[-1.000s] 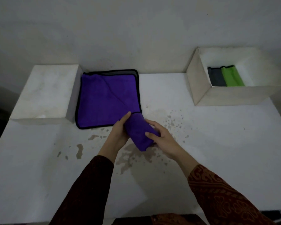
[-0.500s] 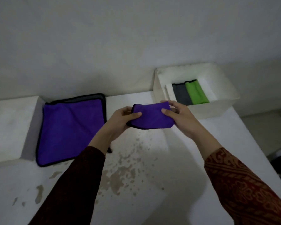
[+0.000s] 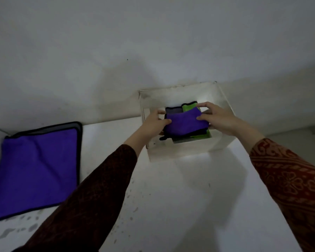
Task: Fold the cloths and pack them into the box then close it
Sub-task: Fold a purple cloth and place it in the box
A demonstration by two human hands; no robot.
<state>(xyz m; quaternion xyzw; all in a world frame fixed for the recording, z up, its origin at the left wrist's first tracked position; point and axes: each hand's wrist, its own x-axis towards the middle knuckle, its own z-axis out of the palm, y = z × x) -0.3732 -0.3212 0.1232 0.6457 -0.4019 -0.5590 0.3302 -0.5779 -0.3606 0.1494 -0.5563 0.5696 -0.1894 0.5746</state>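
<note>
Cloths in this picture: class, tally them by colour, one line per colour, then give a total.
Purple: 2, the folded purple cloth held over the box, and the flat purple cloth on the table.
Green: 1, the green cloth.
Grey: 2, the grey cloth in the box, and the grey cloth edge under the flat purple one.
Total: 5

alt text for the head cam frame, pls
Both hands, left hand and right hand, hold a folded purple cloth over the open white box, above a grey cloth and a green cloth. Unfolded purple cloth lies flat on the table.

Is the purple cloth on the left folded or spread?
Spread: the purple cloth lies flat and open on the table, edging visible around it.
</note>
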